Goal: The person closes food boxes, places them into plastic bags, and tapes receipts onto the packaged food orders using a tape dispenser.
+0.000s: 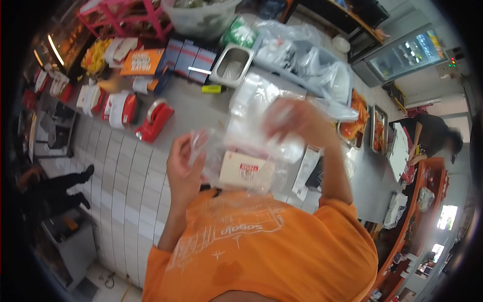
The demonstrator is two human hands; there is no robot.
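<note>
A cream box with red and dark print (245,171) lies in a clear plastic bag at the table's near edge. My left hand (187,162) is at the bag's left side, its fingers curled around a bunch of clear plastic. Above and to the right of the box, my right hand (288,121) is blurred by motion over a stack of clear plastic bags (246,108). What its fingers hold, if anything, cannot be made out. Left of my hands a red tape dispenser (155,121) stands on the table.
A metal container (232,65), a yellow marker (211,89) and a blue-grey crate (322,59) of plastic bags are beyond. Food trays (379,129) stand right. Boxed packs (121,109) line the left. One person (435,133) is at the right, another (50,194) at the left.
</note>
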